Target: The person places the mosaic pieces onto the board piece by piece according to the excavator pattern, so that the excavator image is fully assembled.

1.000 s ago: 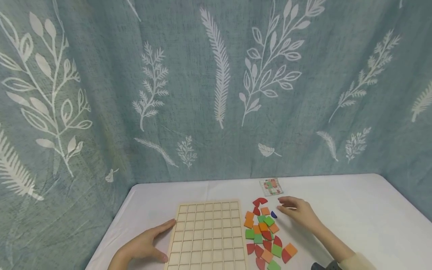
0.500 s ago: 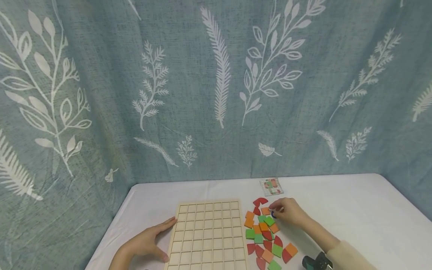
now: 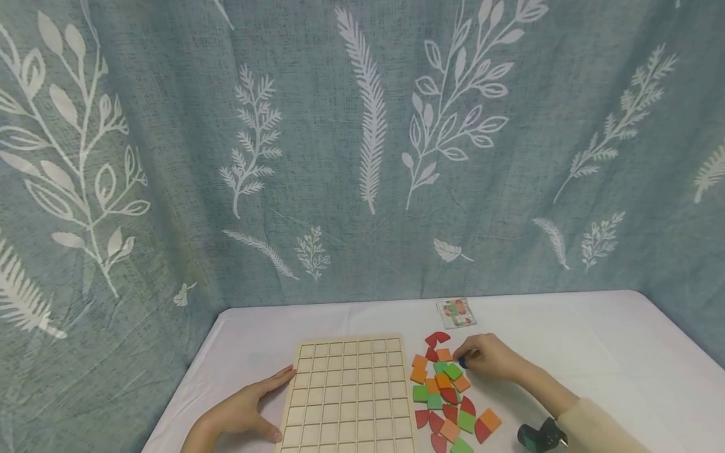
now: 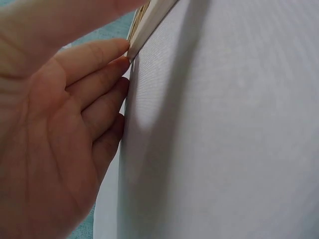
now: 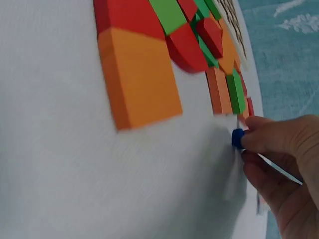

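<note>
In the head view my left hand [image 3: 240, 406] lies along the left edge of a wooden grid board [image 3: 348, 395], with fingertips and thumb touching its side. The left wrist view shows those fingers straight, the index fingertip against the board's edge [image 4: 155, 21]. My right hand [image 3: 494, 357] pinches a small dark blue block [image 5: 238, 139] between thumb and fingers, close to the tablecloth. In the head view the blue block was half-round before the fingers covered most of it. Beside this hand lie orange squares [image 5: 144, 79], green squares [image 3: 453, 371] and red quarter-round blocks [image 3: 438, 443].
A small pattern card [image 3: 456, 313] lies at the table's back. A dark object [image 3: 540, 435] sits at the right wrist by the sleeve. The white cloth [image 3: 595, 352] stretches to the right, and a leaf-print curtain [image 3: 317, 157] hangs behind.
My right hand has moved left and down to the blue block, and its fingers have closed on it. The left hand has stayed at the board.
</note>
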`<state>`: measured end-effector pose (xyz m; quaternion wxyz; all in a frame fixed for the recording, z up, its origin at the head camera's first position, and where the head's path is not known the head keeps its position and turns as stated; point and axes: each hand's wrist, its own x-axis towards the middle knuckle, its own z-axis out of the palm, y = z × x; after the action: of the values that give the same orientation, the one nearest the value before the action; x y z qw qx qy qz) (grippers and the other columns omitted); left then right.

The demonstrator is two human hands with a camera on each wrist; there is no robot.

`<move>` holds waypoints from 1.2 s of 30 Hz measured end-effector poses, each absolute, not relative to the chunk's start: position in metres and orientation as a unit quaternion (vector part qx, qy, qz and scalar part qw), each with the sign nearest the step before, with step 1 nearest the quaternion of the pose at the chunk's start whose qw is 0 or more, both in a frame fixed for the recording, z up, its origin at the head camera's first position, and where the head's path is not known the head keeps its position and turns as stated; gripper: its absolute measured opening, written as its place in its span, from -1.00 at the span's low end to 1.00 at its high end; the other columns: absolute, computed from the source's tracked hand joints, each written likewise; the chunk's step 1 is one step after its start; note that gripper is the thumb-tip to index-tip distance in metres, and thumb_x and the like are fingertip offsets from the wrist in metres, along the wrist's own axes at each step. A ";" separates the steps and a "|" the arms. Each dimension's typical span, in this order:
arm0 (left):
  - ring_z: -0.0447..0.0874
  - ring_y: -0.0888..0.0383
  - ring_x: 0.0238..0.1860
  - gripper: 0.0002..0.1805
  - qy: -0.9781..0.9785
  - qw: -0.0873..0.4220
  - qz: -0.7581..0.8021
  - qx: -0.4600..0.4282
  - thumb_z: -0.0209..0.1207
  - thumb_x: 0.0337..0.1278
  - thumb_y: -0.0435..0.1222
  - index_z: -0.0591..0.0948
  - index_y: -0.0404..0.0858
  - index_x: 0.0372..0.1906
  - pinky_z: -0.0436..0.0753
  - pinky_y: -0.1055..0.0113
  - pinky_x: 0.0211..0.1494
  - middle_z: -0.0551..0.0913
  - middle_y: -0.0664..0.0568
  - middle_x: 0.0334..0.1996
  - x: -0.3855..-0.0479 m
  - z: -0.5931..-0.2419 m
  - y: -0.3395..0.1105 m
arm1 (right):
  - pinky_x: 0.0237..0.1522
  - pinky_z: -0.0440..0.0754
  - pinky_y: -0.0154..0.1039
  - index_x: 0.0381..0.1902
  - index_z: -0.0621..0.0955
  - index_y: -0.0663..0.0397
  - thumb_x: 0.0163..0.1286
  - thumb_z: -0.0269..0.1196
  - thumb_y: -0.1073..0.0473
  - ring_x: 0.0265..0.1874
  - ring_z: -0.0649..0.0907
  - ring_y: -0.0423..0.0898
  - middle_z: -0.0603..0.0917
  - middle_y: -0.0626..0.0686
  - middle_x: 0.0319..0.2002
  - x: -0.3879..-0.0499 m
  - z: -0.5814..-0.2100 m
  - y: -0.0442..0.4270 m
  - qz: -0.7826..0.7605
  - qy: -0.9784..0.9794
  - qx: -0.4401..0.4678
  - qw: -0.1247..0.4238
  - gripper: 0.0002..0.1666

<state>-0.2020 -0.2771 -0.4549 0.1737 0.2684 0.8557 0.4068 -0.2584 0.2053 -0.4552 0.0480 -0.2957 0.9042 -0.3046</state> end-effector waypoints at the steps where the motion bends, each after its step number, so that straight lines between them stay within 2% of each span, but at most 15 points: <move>1: -0.10 0.49 0.31 0.08 0.854 0.175 0.410 0.269 0.43 -0.34 -0.11 0.15 -0.31 0.39 0.06 0.65 0.17 0.05 -0.32 0.38 -0.202 -0.455 -0.277 | -0.24 0.61 -0.30 -0.28 0.71 0.12 0.07 0.19 0.45 -0.25 0.65 -0.06 0.71 -0.01 -0.30 -0.258 -0.456 0.208 -0.311 0.903 -0.290 0.054 -0.72; 3: -0.10 0.51 0.30 0.08 0.853 0.174 0.412 0.269 0.43 -0.34 -0.11 0.15 -0.31 0.39 0.06 0.66 0.17 0.05 -0.32 0.38 -0.202 -0.455 -0.277 | -0.22 0.60 -0.31 -0.24 0.71 0.11 0.07 0.21 0.43 -0.22 0.65 -0.06 0.71 0.00 -0.26 -0.258 -0.459 0.214 -0.332 0.899 -0.278 0.071 -0.71; 7: -0.09 0.37 0.35 0.09 0.855 0.177 0.409 0.266 0.42 -0.35 -0.10 0.15 -0.31 0.39 0.04 0.68 0.16 0.05 -0.32 0.38 -0.201 -0.455 -0.277 | -0.15 0.59 -0.35 -0.19 0.69 0.10 0.11 0.27 0.34 -0.17 0.65 -0.10 0.70 0.02 -0.21 -0.259 -0.465 0.222 -0.368 0.885 -0.269 0.097 -0.74; 12: -0.09 0.27 0.37 0.08 0.856 0.178 0.403 0.270 0.41 -0.33 -0.09 0.15 -0.31 0.39 0.04 0.67 0.18 0.05 -0.31 0.39 -0.203 -0.455 -0.278 | -0.17 0.57 -0.39 -0.24 0.71 0.09 0.12 0.32 0.26 -0.26 0.64 -0.25 0.70 -0.06 -0.29 -0.260 -0.471 0.226 -0.378 0.875 -0.293 0.075 -0.80; 17: -0.12 0.40 0.34 0.09 0.852 0.179 0.407 0.275 0.41 -0.33 -0.09 0.14 -0.34 0.39 0.03 0.67 0.18 0.03 -0.33 0.38 -0.203 -0.454 -0.278 | -0.22 0.58 -0.38 -0.29 0.73 0.06 0.10 0.34 0.24 -0.30 0.62 -0.34 0.71 -0.12 -0.34 -0.257 -0.474 0.227 -0.378 0.878 -0.291 0.041 -0.83; 20: -0.13 0.45 0.33 0.09 0.850 0.181 0.414 0.273 0.42 -0.33 -0.10 0.13 -0.33 0.39 0.02 0.68 0.17 0.02 -0.33 0.39 -0.203 -0.453 -0.279 | -0.23 0.59 -0.37 -0.28 0.73 0.09 0.09 0.35 0.23 -0.30 0.63 -0.33 0.72 -0.07 -0.33 -0.255 -0.474 0.228 -0.392 0.879 -0.269 0.024 -0.82; 25: -0.13 0.45 0.33 0.10 0.848 0.182 0.417 0.271 0.42 -0.33 -0.11 0.12 -0.33 0.40 0.03 0.68 0.17 0.02 -0.32 0.39 -0.204 -0.453 -0.279 | -0.26 0.59 -0.42 -0.25 0.71 0.17 0.09 0.35 0.24 -0.31 0.66 -0.31 0.72 0.06 -0.28 -0.253 -0.472 0.232 -0.431 0.877 -0.211 0.019 -0.77; 30: -0.15 0.44 0.33 0.09 0.846 0.187 0.420 0.269 0.42 -0.32 -0.13 0.12 -0.31 0.40 0.03 0.68 0.17 0.00 -0.31 0.40 -0.204 -0.454 -0.280 | -0.29 0.59 -0.45 -0.24 0.70 0.20 0.09 0.36 0.22 -0.32 0.67 -0.29 0.71 0.10 -0.28 -0.251 -0.470 0.230 -0.443 0.878 -0.181 0.009 -0.75; 36: -0.16 0.48 0.32 0.10 0.844 0.191 0.427 0.263 0.43 -0.33 -0.14 0.11 -0.31 0.40 0.01 0.69 0.16 -0.01 -0.30 0.40 -0.204 -0.455 -0.279 | -0.31 0.60 -0.44 -0.26 0.70 0.21 0.11 0.35 0.22 -0.35 0.67 -0.29 0.72 0.10 -0.31 -0.251 -0.465 0.218 -0.445 0.871 -0.207 0.009 -0.77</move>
<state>-0.2041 -0.2793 -0.4552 0.1913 0.2631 0.8437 0.4270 -0.2511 0.2183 -0.4649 0.0091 -0.2071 0.8713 -0.4448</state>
